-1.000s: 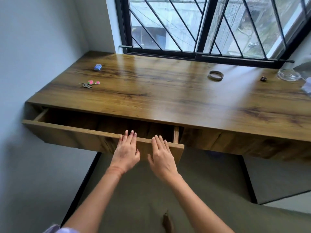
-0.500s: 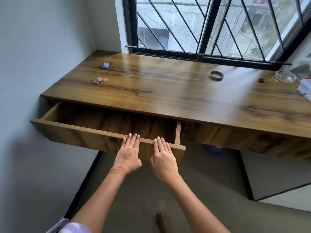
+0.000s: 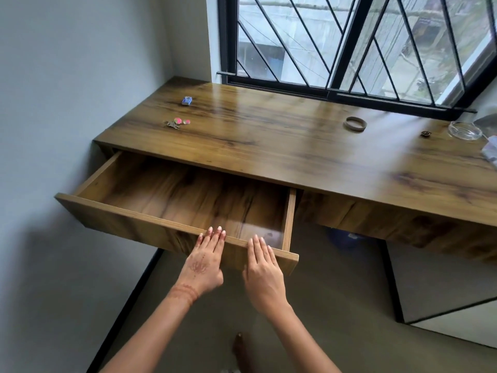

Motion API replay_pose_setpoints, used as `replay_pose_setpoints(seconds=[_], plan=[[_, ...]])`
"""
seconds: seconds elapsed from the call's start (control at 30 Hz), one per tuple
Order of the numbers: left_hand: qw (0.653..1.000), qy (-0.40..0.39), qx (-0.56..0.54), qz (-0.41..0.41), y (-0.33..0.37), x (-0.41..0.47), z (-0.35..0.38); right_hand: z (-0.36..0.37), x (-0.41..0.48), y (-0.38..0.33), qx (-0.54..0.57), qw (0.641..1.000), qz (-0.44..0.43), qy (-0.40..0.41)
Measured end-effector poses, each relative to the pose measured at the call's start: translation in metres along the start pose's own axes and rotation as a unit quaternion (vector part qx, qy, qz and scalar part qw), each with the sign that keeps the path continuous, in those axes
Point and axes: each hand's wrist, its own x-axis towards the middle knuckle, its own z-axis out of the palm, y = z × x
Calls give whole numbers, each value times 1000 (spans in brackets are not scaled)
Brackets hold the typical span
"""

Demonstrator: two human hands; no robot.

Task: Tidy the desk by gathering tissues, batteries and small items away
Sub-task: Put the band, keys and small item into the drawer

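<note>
A wooden drawer (image 3: 129, 219) stands pulled out from the left half of the wooden desk (image 3: 295, 146), and its inside shows nothing. My left hand (image 3: 204, 262) and my right hand (image 3: 263, 270) lie side by side on the drawer's front panel, fingers straight with the tips over its top edge. On the desk's far left lie a small blue item (image 3: 187, 100) and a bunch of keys with pink tags (image 3: 176, 123). A brown ring (image 3: 355, 124), a small dark object (image 3: 425, 134) and a glass ashtray (image 3: 465, 130) sit at the right.
A barred window (image 3: 349, 41) runs behind the desk and a grey wall closes the left side. Something white pokes in at the right edge (image 3: 490, 154). A blue object (image 3: 347, 238) shows under the desk. A foot (image 3: 240, 348) stands on the floor below.
The drawer has slid further out of the desk, with both hands staying on its front panel. The view has shifted so the desk sits more to the right.
</note>
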Motion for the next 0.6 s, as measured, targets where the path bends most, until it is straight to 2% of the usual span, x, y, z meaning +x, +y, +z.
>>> replay_pose_setpoints(seconds=[0.13,0.27,0.6], plan=[[1000,-3,-16,4,-1,3,-6,-4,4,-2,12,1000,10,1],[999,28,-43,13,-15,19,-17,-13,27,-4,63,997,20,40],[994,62,-73,-49,-96,135,-58,-24,176,-26,145,988,-18,54]])
